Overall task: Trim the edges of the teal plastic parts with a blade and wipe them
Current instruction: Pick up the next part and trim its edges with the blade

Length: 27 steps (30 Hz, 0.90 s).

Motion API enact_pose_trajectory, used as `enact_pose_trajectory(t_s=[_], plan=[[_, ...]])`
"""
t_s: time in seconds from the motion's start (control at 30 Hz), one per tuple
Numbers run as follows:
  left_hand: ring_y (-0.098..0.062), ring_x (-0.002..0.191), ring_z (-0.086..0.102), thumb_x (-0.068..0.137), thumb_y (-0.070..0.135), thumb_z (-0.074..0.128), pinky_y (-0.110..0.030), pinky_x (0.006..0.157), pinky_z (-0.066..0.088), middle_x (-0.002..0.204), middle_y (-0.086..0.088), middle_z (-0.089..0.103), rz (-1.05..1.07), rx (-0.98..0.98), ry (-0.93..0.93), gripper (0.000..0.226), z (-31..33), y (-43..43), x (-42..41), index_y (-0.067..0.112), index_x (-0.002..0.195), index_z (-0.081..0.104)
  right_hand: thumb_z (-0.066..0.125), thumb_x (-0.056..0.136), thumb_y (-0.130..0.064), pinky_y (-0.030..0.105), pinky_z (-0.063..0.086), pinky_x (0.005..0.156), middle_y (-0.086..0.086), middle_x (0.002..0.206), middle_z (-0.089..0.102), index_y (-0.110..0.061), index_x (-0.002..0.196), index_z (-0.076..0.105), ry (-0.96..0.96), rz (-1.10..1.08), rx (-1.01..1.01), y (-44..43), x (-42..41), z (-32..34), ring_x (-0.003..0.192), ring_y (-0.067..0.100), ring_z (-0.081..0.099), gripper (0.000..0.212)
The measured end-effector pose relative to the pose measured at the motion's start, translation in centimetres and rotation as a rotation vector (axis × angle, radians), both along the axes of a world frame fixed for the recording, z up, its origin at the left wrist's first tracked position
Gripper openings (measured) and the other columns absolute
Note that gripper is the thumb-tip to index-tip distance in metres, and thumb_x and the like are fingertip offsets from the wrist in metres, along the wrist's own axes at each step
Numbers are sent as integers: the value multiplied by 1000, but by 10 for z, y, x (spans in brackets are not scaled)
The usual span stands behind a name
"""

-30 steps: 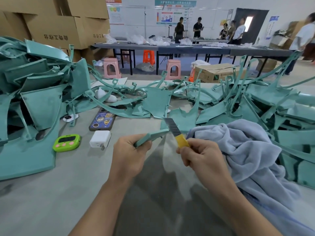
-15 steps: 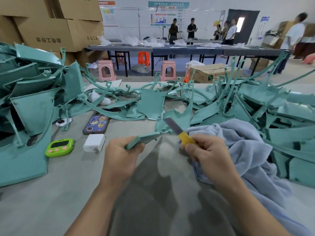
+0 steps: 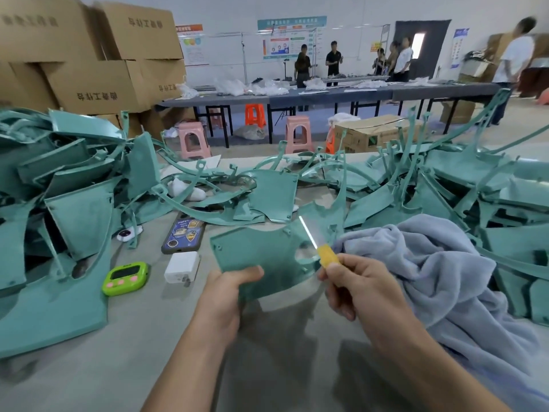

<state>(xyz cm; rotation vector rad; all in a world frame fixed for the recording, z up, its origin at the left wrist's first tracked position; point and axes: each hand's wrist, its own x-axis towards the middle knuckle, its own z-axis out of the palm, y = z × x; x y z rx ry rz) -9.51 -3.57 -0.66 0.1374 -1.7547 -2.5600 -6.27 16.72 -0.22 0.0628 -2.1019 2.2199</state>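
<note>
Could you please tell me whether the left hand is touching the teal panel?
Touching. The head view shows the left hand gripping the teal panel at its near edge, with the thumb lying across its face.

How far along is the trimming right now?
Done: no pile is visibly finished, so I cannot tell. In hand: the left hand grips one teal panel while the right hand holds the blade at its right edge. Left: wiping it with the cloth, plus heaps of teal parts on both sides.
</note>
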Motion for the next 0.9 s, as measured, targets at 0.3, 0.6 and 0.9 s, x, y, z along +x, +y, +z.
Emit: enact_pose_trajectory(t_s=[0.3,0.6,0.9], plan=[[-23,75,74,39,-1,66,-27,59,57,86,-8,79,32,-70,39,45,-3,-5,-4,15,79,82,59,93,-7,28,24,45,7,47,40,-10,66,70,2,-73,17,6,-7,-6,42,16,29,29],[-9,57,63,37,1,57,-21,47,46,69,0,73,86,-284,60,41,-6,-6,-9,16,70,77,65,86,-13,26,19,45,-2,47,31,-7,68,73,-5,-98,13,14,-8,0,42,11,22,21],[-12,55,50,35,3,53,-25,51,39,61,1,59,105,-356,59,30,-14,-13,-12,11,60,67,55,97,2,24,20,43,-1,44,26,-8,64,73,-86,-16,-136,14,-4,5,38,10,19,39]])
